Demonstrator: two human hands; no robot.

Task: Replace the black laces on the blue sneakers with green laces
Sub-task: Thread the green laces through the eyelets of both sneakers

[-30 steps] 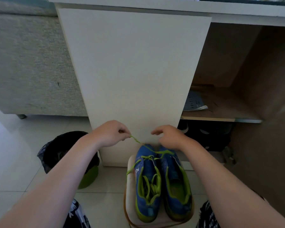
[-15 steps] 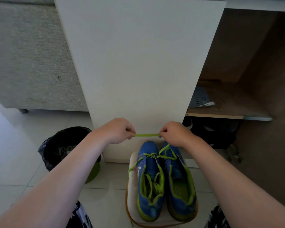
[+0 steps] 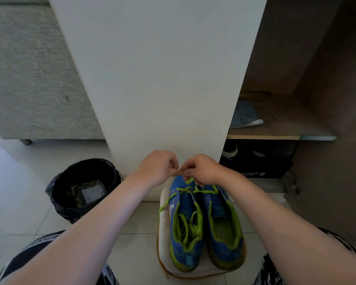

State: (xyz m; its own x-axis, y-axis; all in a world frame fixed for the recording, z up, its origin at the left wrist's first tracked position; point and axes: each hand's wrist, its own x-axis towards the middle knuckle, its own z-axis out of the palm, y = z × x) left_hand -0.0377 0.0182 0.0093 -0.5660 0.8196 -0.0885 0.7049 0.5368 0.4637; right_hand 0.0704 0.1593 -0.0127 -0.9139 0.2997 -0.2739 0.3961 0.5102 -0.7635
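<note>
Both hands (image 3: 180, 170) have closed together, pinching the green lace (image 3: 188, 180)

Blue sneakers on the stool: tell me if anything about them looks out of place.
One thing: a green lace trails off the left sneaker and over the stool's edge. The right sneaker shows lacing only near the toe. Both hands pinch a lace there, left hand, right hand.

Sneakers (image 3: 206, 229) blue, lime-green trim; laces (image 3: 190, 223) lime green. Stool (image 3: 163, 225) off-white, tan rim. Bin (image 3: 84, 188) black. Panel (image 3: 158, 79) white.
</note>
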